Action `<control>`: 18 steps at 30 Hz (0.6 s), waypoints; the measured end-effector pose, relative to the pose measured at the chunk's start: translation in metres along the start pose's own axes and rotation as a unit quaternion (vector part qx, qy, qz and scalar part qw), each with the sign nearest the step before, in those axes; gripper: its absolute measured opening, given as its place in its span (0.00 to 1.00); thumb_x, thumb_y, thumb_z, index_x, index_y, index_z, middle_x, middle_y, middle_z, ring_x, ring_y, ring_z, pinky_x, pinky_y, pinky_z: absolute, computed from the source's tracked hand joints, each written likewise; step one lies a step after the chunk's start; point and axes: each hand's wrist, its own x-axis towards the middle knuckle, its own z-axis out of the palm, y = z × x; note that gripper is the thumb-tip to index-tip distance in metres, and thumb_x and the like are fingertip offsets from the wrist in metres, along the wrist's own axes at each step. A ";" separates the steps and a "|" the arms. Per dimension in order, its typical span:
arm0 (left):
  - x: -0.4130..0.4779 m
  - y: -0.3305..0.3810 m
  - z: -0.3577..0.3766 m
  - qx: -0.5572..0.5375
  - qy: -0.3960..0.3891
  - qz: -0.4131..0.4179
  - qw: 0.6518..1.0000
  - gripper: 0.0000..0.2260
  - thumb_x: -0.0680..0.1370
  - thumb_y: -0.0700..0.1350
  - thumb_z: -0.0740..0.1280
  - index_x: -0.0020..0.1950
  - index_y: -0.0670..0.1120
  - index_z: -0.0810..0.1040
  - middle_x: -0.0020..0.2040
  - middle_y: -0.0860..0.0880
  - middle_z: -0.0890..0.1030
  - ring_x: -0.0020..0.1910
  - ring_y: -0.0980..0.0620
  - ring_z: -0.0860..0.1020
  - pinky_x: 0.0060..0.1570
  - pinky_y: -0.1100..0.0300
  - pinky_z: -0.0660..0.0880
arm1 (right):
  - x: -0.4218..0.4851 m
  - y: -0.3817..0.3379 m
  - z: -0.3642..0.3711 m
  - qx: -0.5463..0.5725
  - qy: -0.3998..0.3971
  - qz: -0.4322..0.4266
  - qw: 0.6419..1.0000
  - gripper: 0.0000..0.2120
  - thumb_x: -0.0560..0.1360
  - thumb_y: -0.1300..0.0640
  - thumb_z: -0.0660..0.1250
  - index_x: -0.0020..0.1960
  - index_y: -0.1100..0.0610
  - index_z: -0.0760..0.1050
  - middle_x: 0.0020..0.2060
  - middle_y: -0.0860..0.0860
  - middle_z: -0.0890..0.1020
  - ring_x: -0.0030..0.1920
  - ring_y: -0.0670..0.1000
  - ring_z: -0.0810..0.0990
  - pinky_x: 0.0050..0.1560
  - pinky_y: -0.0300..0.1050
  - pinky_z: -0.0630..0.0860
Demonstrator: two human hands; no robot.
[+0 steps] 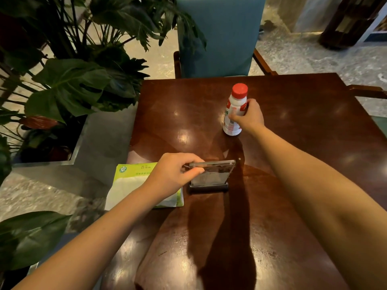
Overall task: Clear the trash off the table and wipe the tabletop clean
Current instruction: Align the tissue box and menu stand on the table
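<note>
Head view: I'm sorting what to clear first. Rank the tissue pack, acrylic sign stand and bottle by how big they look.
1. tissue pack, partly hidden by the left hand
2. acrylic sign stand and bottle: alike; the bottle is farther, so unsure.

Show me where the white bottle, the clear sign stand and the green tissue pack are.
white bottle point(231, 128): head view, lower body.
clear sign stand point(215, 173): head view, clear panel.
green tissue pack point(134, 170): head view, printed top.

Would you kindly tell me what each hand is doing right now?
Left hand: closed on the top edge of the sign stand.
Right hand: closed around the bottle.
</note>
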 end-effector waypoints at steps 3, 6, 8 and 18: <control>0.000 0.002 0.000 0.005 -0.004 -0.009 1.000 0.06 0.75 0.43 0.69 0.49 0.49 0.83 0.43 0.54 0.83 0.44 0.55 0.80 0.45 0.59 0.77 | -0.028 0.010 -0.012 -0.014 0.001 -0.034 0.999 0.25 0.69 0.57 0.73 0.62 0.60 0.68 0.61 0.56 0.75 0.59 0.54 0.76 0.55 0.46 0.76; 0.001 0.004 0.000 0.015 -0.001 -0.017 1.000 0.06 0.75 0.43 0.69 0.49 0.49 0.83 0.42 0.55 0.82 0.44 0.54 0.80 0.45 0.58 0.78 | -0.058 0.025 -0.027 -0.007 0.002 -0.041 0.999 0.23 0.69 0.56 0.73 0.61 0.60 0.69 0.59 0.56 0.76 0.53 0.50 0.76 0.49 0.41 0.71; 0.000 0.005 0.000 0.016 -0.003 -0.023 1.000 0.05 0.75 0.43 0.69 0.49 0.49 0.83 0.42 0.55 0.82 0.44 0.55 0.80 0.44 0.60 0.76 | -0.077 0.037 -0.037 -0.007 0.002 -0.044 0.999 0.24 0.69 0.57 0.73 0.61 0.61 0.69 0.58 0.56 0.77 0.53 0.50 0.76 0.49 0.42 0.71; -0.007 0.011 0.003 0.024 0.009 -0.035 0.999 0.06 0.75 0.42 0.68 0.50 0.47 0.83 0.43 0.54 0.81 0.44 0.55 0.78 0.43 0.62 0.74 | -0.133 0.074 -0.062 -0.014 -0.017 -0.083 0.996 0.23 0.68 0.59 0.75 0.61 0.60 0.71 0.53 0.51 0.77 0.50 0.47 0.76 0.46 0.38 0.70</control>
